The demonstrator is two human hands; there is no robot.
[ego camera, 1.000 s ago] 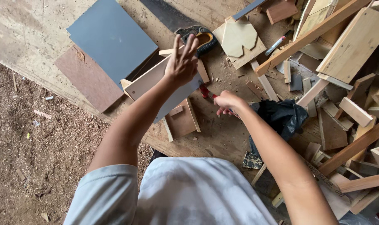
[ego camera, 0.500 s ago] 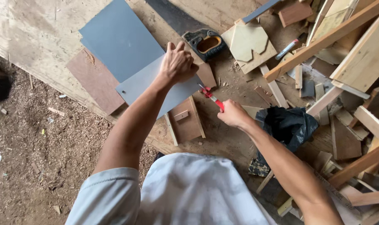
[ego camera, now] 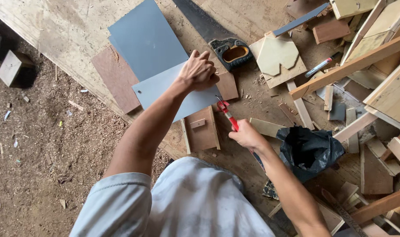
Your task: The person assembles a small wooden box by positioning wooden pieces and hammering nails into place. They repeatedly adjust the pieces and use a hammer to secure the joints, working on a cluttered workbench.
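Note:
My left hand (ego camera: 200,70) rests in a closed fist on a grey flat panel (ego camera: 164,90), pressing it down onto the plywood floor. The panel lies partly over a small wooden frame piece (ego camera: 202,129). My right hand (ego camera: 248,136) grips a red-handled tool (ego camera: 226,113) whose metal tip points at the panel's right edge, just below my left hand. A larger grey board (ego camera: 147,37) lies beyond the panel, next to a brown board (ego camera: 116,81).
A handsaw (ego camera: 224,46) with a black and orange handle lies past my left hand. A hexagon-cut wood piece (ego camera: 278,57), a marker (ego camera: 320,66), a black plastic bag (ego camera: 309,151) and several timber offcuts (ego camera: 375,87) crowd the right. Sawdust-covered ground (ego camera: 37,145) lies left.
My left hand has laid the grey panel flat and closed into a fist on it. My right hand has brought the red tool up to the panel's edge.

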